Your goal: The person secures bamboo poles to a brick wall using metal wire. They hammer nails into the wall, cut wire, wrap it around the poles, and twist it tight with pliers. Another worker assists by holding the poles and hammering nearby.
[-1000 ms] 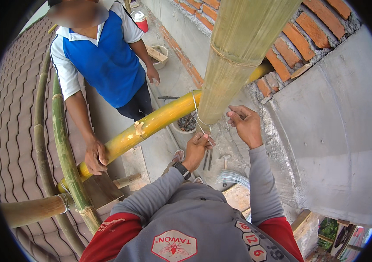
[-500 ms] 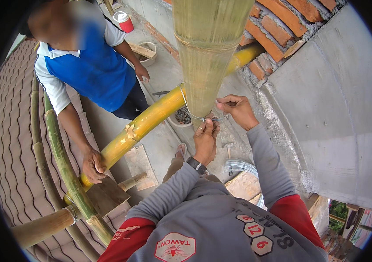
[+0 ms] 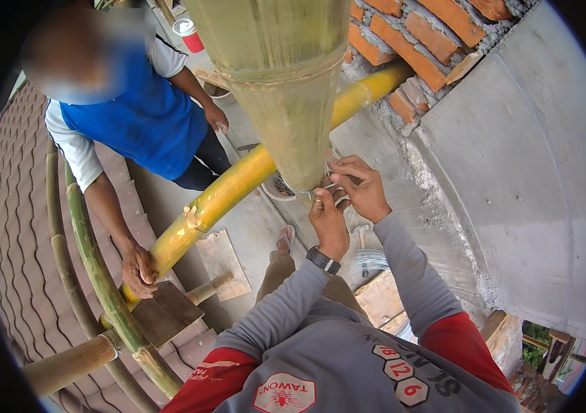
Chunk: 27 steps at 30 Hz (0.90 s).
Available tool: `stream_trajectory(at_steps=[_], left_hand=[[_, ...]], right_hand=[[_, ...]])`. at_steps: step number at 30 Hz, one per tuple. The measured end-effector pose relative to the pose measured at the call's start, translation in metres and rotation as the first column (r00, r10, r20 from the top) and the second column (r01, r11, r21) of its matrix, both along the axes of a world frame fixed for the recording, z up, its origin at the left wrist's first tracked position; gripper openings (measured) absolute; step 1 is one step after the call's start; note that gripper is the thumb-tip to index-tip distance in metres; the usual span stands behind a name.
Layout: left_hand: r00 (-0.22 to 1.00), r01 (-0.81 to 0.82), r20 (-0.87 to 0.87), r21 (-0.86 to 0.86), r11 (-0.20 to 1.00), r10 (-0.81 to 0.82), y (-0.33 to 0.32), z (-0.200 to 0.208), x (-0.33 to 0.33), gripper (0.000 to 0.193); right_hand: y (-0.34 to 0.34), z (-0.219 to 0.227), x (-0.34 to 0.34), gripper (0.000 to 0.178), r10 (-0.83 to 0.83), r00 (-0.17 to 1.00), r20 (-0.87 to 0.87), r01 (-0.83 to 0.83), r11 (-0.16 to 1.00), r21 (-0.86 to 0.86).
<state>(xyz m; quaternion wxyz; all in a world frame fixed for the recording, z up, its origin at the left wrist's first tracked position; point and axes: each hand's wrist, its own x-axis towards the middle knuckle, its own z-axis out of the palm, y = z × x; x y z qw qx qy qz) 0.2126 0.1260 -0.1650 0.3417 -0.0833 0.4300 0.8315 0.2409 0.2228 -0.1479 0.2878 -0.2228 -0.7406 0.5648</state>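
Note:
A thick green upright bamboo post [image 3: 283,110] rises close in front of me. Behind it a yellow bamboo pole [image 3: 224,189] crosses at a slant. Thin metal wire [image 3: 300,191] loops round the post's lower part. My left hand [image 3: 329,226], with a watch at the wrist, is closed in a pinch on the wire just right of the post. Close above it, my right hand [image 3: 363,191] also pinches the wire, its fingertips almost meeting the left ones. The wire's crossing is partly hidden by my fingers.
At left a co-worker in blue and white rests a hand [image 3: 139,273] by the yellow pole's lower end. Green bamboo [image 3: 104,268] lies along the roof tiles [image 3: 18,227]. A wire coil [image 3: 372,261] lies below my hands. A brick wall [image 3: 437,41] and grey concrete [image 3: 520,165] stand right.
My right hand has come in from the right, closer to my left hand and the post. The view has shifted, so the post appears farther left. The co-worker's hand stays by the pole.

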Motion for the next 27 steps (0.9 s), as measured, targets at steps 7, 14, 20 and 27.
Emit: stream_trajectory(at_steps=[7, 14, 20, 27], left_hand=[[0.994, -0.092, 0.079, 0.157, 0.983, 0.081, 0.019, 0.015, 0.007, 0.066], [0.997, -0.043, 0.068, 0.219, 0.975, 0.029, 0.014, 0.012, 0.004, 0.069], [0.984, 0.030, 0.160, 0.271, 0.962, -0.076, 0.007, 0.003, -0.002, 0.062], [0.972, 0.113, 0.171, 0.258, 0.960, -0.160, -0.001, -0.004, -0.001, 0.052]], right_hand=[[0.010, 0.021, 0.007, 0.025, 0.108, 0.994, 0.009, -0.104, 0.932, 0.348], [0.010, 0.039, -0.002, 0.018, 0.047, 0.993, 0.105, -0.072, 0.965, 0.252], [-0.013, 0.048, -0.006, 0.017, -0.132, 0.966, 0.224, 0.071, 0.963, 0.260], [-0.032, 0.046, -0.011, 0.020, -0.237, 0.937, 0.258, 0.169, 0.951, 0.260]])
